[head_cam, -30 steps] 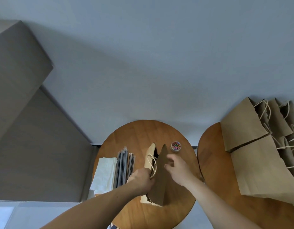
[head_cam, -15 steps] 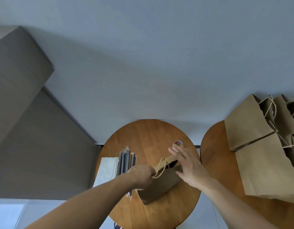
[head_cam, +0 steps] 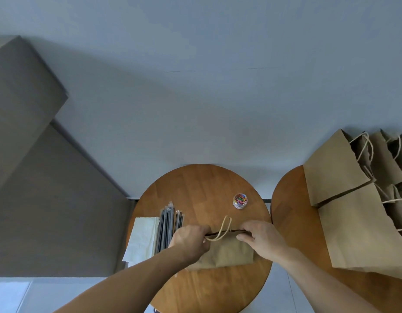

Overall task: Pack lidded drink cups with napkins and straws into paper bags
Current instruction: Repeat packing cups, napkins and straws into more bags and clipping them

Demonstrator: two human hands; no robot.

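Okay, head view: paper bag (head_cam: pixel 229 251) on round table (head_cam: pixel 202 184), top edge running side to side; left hand (head_cam: pixel 191 241) grips its left end, right hand (head_cam: pixel 261 240) pinches its right end, fingers curled on paper. Nearby straws (head_cam: pixel 168 224) and napkins (head_cam: pixel 142 238) lie just left, nearest the left hand.

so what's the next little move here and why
Probably fold the top edge over: left hand and right hand pinch the paper bag at its mouth, pressed to a thin slit, and the tub of paper clips waits just beyond.
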